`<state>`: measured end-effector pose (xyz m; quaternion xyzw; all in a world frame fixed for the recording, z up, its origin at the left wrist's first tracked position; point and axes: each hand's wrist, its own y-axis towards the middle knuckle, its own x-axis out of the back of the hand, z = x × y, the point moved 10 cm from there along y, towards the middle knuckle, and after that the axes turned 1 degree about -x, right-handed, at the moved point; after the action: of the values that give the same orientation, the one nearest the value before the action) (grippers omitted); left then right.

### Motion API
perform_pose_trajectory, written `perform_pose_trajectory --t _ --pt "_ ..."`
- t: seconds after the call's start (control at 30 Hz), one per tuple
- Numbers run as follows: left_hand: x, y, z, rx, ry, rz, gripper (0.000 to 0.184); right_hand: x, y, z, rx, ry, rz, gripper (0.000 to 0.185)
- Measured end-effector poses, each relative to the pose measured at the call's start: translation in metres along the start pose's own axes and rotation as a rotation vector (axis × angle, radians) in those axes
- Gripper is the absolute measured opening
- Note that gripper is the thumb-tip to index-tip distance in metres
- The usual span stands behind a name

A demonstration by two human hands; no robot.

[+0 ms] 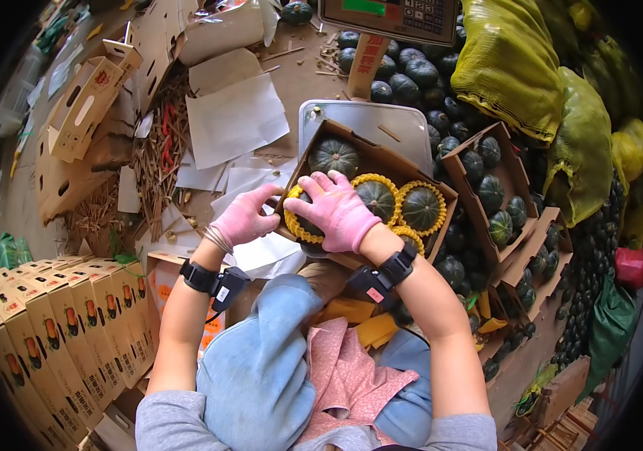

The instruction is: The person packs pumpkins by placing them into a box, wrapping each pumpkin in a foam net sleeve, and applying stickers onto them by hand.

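Observation:
My right hand (336, 212), in a pink glove, presses its curled fingers over a dark green pumpkin (307, 225) in a yellow foam net, at the left of an open cardboard box (404, 161). Its fingertips reach the pumpkin's far side. Also gloved in pink, my left hand (246, 216) is beside the box's left edge, thumb and fingers apart and nothing visible between them. Inside the box, a bare pumpkin (334, 156) sits at the far left corner. More netted pumpkins (420, 209) are in the middle and right. The box rests on a scale platform (411, 120).
The scale display (389, 16) stands beyond the box. Other boxes of pumpkins (493, 192) are at right, with yellow mesh sacks (505, 68) behind. Folded printed cartons (66, 323) line the left. Paper sheets (237, 109) lie on the floor.

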<state>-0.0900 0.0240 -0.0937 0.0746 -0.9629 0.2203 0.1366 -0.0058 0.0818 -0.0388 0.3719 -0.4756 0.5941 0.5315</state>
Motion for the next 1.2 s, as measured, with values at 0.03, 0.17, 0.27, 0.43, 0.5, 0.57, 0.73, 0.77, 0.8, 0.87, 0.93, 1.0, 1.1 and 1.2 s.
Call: perform_pose_trajectory --t 0.03,0.17,0.27,0.43,0.5,0.57,0.73,0.77,0.8,0.87,0.93,1.0,1.1,1.2 --pt "0.0 0.001 0.0 -0.015 0.017 0.002 0.041 -0.005 0.001 -0.001 -0.025 -0.037 0.013 0.069" --pt "-0.001 0.006 -0.007 -0.069 0.152 0.062 0.041 -0.04 0.024 0.013 -0.148 -0.32 0.047 0.025" --pt "0.013 0.016 -0.047 -0.345 0.545 0.074 0.039 -0.033 0.014 0.009 -0.064 -0.169 0.121 0.033" --pt "-0.009 0.04 -0.143 -0.549 0.973 -0.295 0.05 0.087 -0.115 -0.037 0.007 0.052 -0.134 0.069" --pt "-0.036 0.07 -0.139 -0.451 1.158 -0.207 0.059 0.088 -0.192 -0.069 -0.175 0.114 0.061 0.056" --pt "-0.053 0.093 -0.129 -0.28 1.251 -0.125 0.068 0.07 -0.264 -0.077 -0.36 0.321 0.302 0.053" --pt "-0.055 0.109 -0.129 -0.016 1.364 -0.039 0.078 -0.046 -0.402 -0.069 -0.721 0.53 0.785 0.055" --pt "-0.057 0.11 -0.128 0.013 1.372 -0.025 0.079 -0.064 -0.408 -0.071 -0.766 0.517 0.806 0.054" --pt "-0.057 0.111 -0.124 0.053 1.383 -0.013 0.08 -0.084 -0.408 -0.076 -0.764 0.483 0.713 0.046" --pt "-0.052 0.119 -0.114 -0.002 1.336 -0.022 0.082 -0.112 -0.386 -0.082 -0.689 0.298 0.4 0.034" --pt "-0.05 0.121 -0.111 -0.084 1.316 -0.069 0.087 -0.133 -0.35 -0.075 -0.596 0.325 0.185 0.024" --pt "-0.046 0.12 -0.111 -0.149 1.3 -0.137 0.087 -0.134 -0.303 -0.053 -0.412 0.254 0.058 0.021" --pt "-0.05 0.108 -0.125 -0.171 1.329 -0.201 0.089 -0.162 -0.255 -0.02 -0.323 0.247 0.149 0.026" --pt "-0.049 0.096 -0.14 -0.189 1.458 -0.302 0.088 -0.192 -0.24 -0.017 -0.493 0.408 0.339 0.037"
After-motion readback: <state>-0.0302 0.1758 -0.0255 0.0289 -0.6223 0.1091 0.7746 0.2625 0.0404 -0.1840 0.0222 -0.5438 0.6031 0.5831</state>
